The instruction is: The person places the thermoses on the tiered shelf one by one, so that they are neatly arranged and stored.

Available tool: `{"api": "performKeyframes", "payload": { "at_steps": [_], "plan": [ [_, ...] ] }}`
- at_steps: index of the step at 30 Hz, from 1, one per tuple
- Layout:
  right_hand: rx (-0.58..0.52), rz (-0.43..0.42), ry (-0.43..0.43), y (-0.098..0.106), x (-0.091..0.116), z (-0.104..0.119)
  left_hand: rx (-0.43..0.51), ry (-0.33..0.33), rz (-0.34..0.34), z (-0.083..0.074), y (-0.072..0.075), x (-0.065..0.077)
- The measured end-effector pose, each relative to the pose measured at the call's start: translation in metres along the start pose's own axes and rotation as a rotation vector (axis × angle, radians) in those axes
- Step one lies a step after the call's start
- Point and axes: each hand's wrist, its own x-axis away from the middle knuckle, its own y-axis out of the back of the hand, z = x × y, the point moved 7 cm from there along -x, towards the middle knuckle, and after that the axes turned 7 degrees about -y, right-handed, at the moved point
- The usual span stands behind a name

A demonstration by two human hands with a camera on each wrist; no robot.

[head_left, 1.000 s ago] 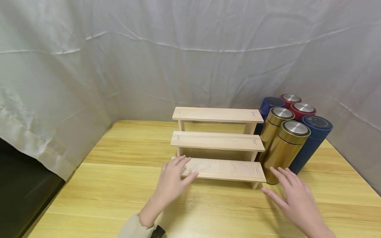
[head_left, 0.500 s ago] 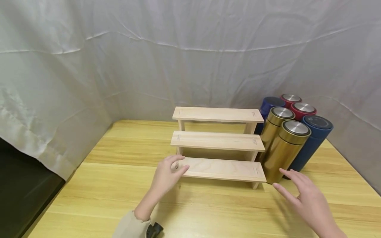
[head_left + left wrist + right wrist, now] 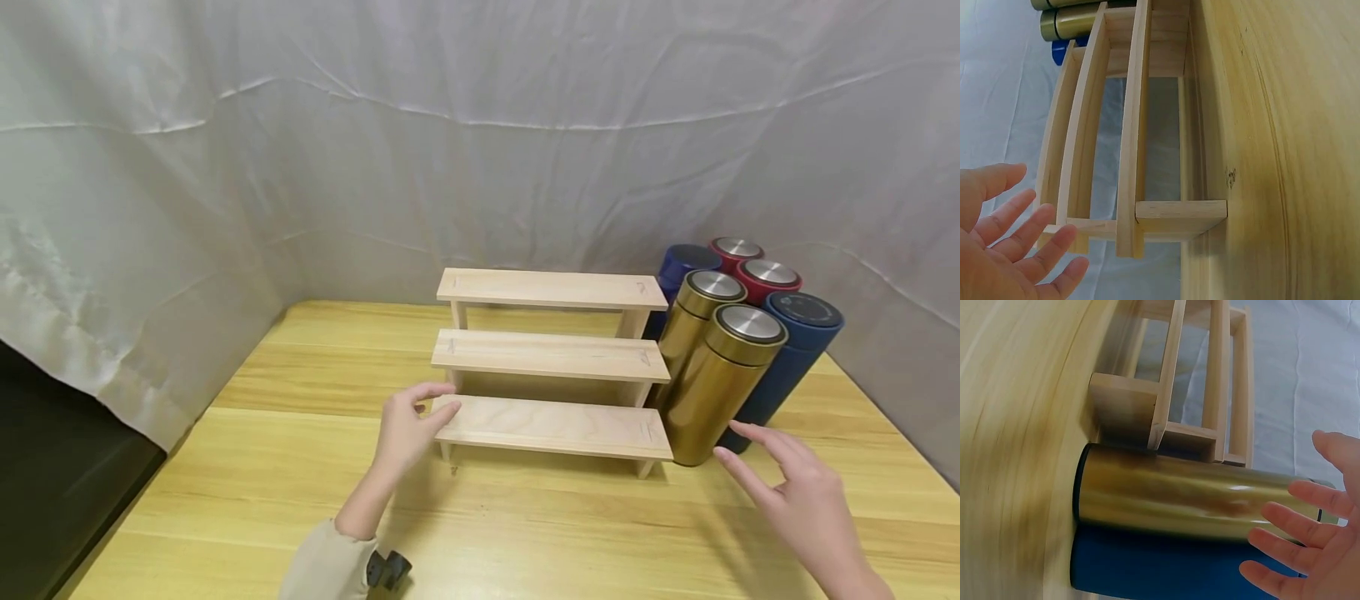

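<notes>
Nearest, a beige sleeve [image 3: 330, 562] with a black device [image 3: 388, 571] beside it leads to the left hand [image 3: 405, 429]. The right hand [image 3: 802, 496] is held above the wooden table [image 3: 225, 508], its fingers spread and the thumb apart from them, near the front gold bottle [image 3: 716, 396] and the tall blue bottle [image 3: 787, 358]. The left hand's fingers are likewise spread, at the left end of the lowest of 3 shelves on the stepped wooden rack [image 3: 555, 423]; whether they touch it I cannot tell. The rack stands upright on the table, between the hands and a little beyond them. Just beside its right end, 6 upright bottles crowd together: behind the front pair come a rear gold bottle [image 3: 688, 325], 2 red bottles [image 3: 767, 279] and a violet-blue bottle [image 3: 681, 267]. Farthest back hangs creased pale grey fabric [image 3: 525, 175].
</notes>
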Motion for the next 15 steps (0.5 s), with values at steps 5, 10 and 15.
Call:
{"api": "performKeyframes", "payload": {
  "at_steps": [5, 10, 15],
  "plan": [
    [-0.019, -0.023, 0.002, -0.005, 0.001, -0.028, 0.042, 0.059, -0.008, 0.008, 0.003, -0.002],
    [-0.028, -0.054, 0.008, -0.014, 0.003, -0.076, 0.073, 0.113, 0.004, 0.017, 0.004, -0.003],
    [-0.031, -0.087, 0.021, -0.003, -0.001, -0.056, 0.087, 0.146, 0.022, 0.025, 0.003, -0.003]
  ]
}}
